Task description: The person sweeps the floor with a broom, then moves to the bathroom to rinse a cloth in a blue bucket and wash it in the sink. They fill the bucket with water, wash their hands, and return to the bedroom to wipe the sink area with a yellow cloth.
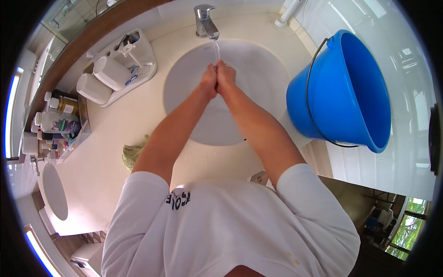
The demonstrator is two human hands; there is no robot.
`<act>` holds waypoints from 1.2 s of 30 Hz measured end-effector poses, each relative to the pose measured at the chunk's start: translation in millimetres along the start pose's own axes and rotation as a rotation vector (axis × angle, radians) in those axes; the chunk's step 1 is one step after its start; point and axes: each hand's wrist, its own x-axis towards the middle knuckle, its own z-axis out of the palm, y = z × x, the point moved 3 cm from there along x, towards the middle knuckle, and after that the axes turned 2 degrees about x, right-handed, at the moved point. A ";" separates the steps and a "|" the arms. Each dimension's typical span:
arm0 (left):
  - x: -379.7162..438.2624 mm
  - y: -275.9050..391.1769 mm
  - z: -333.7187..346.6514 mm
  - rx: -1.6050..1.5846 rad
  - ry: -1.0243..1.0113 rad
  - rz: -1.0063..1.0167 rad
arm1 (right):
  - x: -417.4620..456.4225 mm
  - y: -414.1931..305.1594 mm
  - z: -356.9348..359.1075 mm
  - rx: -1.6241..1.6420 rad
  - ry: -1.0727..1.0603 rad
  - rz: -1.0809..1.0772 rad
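Water runs from the chrome faucet (207, 22) at the back of the washbasin (221, 128). In the stream, over the bowl, my left hand (209, 80) and my right hand (225, 77) are pressed side by side and touch each other. Nothing shows in either hand; the palms and most of the fingers are hidden, so how far the fingers are bent does not show. A crumpled green cloth (132, 154) lies on the counter, partly behind my left forearm.
A blue plastic bucket (322, 93) with a wire handle stands right of the basin. On the left are a white toothbrush holder tray (152, 65) with two white cups and a clear organizer (83, 133) of bottles. A second basin (55, 190) lies far left.
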 end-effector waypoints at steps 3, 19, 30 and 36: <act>-6.5 15.8 -33.4 0.467 -0.046 -0.273 | -32.5 -10.9 -12.3 -0.344 -0.667 0.293; -13.9 35.4 -53.1 0.829 0.239 -0.059 | -40.0 -2.9 -11.6 -0.881 -0.728 0.447; 49.6 9.8 -7.0 0.066 -0.131 -0.129 | 21.2 -25.8 -19.1 0.205 -0.120 0.369; 7.1 27.1 -20.0 0.351 -0.375 -0.316 | -28.4 -61.4 -16.8 -0.400 -0.830 0.609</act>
